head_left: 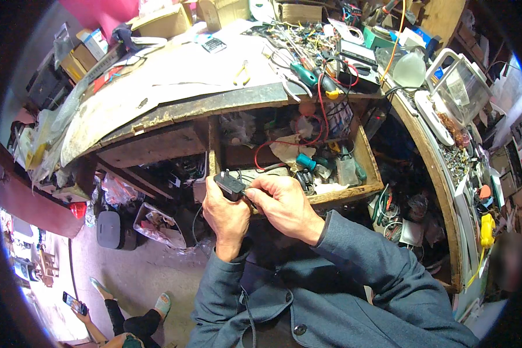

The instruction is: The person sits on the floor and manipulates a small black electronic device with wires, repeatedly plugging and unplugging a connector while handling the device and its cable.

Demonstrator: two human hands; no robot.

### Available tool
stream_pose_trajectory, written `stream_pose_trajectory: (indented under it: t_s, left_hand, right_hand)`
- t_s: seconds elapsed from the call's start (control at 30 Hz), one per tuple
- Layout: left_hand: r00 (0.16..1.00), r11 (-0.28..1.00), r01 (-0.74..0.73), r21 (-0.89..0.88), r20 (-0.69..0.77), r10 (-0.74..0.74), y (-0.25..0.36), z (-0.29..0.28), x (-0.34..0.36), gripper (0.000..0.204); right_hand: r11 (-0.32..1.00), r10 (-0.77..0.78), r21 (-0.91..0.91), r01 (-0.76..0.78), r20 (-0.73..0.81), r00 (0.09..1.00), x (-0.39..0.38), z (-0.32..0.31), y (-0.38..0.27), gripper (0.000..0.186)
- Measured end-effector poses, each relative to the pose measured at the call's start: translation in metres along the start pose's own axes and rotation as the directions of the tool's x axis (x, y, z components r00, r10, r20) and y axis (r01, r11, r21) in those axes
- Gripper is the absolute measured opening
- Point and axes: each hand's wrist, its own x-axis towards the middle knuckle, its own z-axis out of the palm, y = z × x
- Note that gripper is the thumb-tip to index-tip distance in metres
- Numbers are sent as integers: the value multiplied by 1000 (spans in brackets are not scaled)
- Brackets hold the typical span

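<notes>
A small, boxy, black plastic device [230, 185] sits pinched in the grip of the raised left hand [225, 216]. It looks light and stiff, best held by its sides. The right hand [285, 203] slants in, thumb and forefinger pressed together beside it, anything between them hidden. Beyond both grips lies an open wooden drawer [349, 193].

**Close work at an open drawer [354, 193]**

A person in a dark gray jacket [359, 261] grips a small black device [230, 184] in the left hand [225, 219], the right hand [284, 203] pinching at its edge. A red cable [326, 107] trails from the cluttered workbench [180, 109] into the drawer. Pliers with yellow handles [245, 73] lie on pale paper [180, 66]; at lower left, another person [144, 326] holds a phone [73, 301].
</notes>
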Motion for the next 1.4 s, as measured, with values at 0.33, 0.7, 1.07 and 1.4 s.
stream_pose_trajectory:
  t_s: [0.33, 0.7, 1.07, 1.4]
  left_hand:
    - [996, 996, -86, 1, -20, 86, -5, -2, -3, 47]
    - [987, 988, -154, -4, -53, 153, -13, 1, -4, 45]
    - [996, 996, -84, -2, 18, 84, -9, -1, -5, 49]
    - [996, 997, -82, -8, 35, 82, -2, -3, -1, 46]
  right_hand:
    - [976, 38, -217, 3, 186, 982, 0, -23, -12, 21]
    - [727, -163, -578, 372, 381, 910, 0, -32, -13, 17]
    - [814, -182, -515, 269, 213, 960, -14, -22, -18, 16]
    - [435, -405, -726, 533, 371, 836, -14, -17, -13, 16]
